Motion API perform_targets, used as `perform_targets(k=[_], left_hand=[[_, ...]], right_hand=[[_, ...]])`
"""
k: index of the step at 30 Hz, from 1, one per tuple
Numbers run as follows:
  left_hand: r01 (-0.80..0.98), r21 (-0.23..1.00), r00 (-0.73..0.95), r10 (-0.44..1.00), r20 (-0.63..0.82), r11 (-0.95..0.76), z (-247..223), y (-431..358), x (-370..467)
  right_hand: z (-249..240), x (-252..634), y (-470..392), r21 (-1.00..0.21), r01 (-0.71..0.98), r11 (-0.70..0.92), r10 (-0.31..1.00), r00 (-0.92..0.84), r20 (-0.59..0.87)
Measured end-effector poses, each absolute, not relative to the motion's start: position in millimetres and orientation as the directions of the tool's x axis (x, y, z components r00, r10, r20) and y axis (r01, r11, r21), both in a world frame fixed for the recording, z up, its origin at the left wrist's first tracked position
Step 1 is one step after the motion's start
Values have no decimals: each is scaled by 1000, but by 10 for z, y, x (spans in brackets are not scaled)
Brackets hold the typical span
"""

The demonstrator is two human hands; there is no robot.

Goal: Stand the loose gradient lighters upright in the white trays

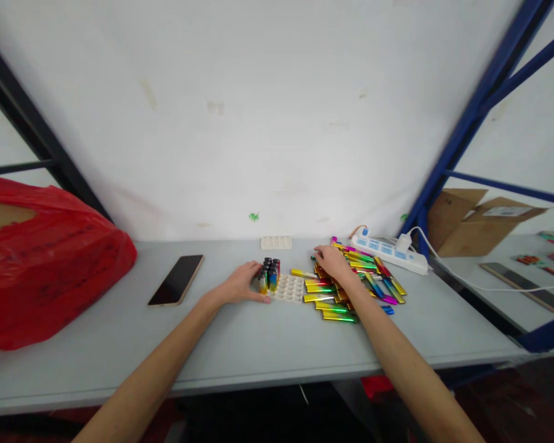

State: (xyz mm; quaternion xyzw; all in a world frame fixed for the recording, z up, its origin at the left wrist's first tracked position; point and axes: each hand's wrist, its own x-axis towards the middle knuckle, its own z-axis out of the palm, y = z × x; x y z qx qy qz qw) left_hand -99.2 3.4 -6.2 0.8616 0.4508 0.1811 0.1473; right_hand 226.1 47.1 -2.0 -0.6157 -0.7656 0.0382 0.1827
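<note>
- Loose metallic tubes are lying heaped on the desk, under the right hand; whether its fingers are gripping one, I cannot tell.
- The left hand is resting, thumb and fingers apart, around the standing tubes in the dimpled tray.
- Tubes are looking light, stiff, slick; mid-length sides are probably offering the surest hold.

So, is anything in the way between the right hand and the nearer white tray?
Yes: a yellow piece lies between the right hand and the tray, near the tray's far right corner. It lies flat, so the hand could probably pass over it.
</note>
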Motion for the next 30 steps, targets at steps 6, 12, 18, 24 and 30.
perform_targets(k=[6, 12, 18, 24, 30], left_hand=[[730, 416, 527, 834, 163, -542, -63, 42, -989], [727, 426, 521, 837, 168, -538, -93, 56, -994], [731, 422, 517, 839, 171, -536, -79, 37, -984], [740, 417, 515, 843, 153, -528, -55, 24, -976], [729, 428, 515, 840, 171, -534, -65, 35, -981]], right_hand=[[-8, 2284, 498, -277, 928, 249, 960, -200, 194], [-19, 2282, 502, -236, 932, 276, 952, -231, 200], [-55, 2281, 499, -252, 917, 311, 937, -250, 245], [-35, 2257, 469, -246, 924, 294, 947, -248, 203], [-9, 2231, 432, -226, 929, 292, 946, -246, 213]])
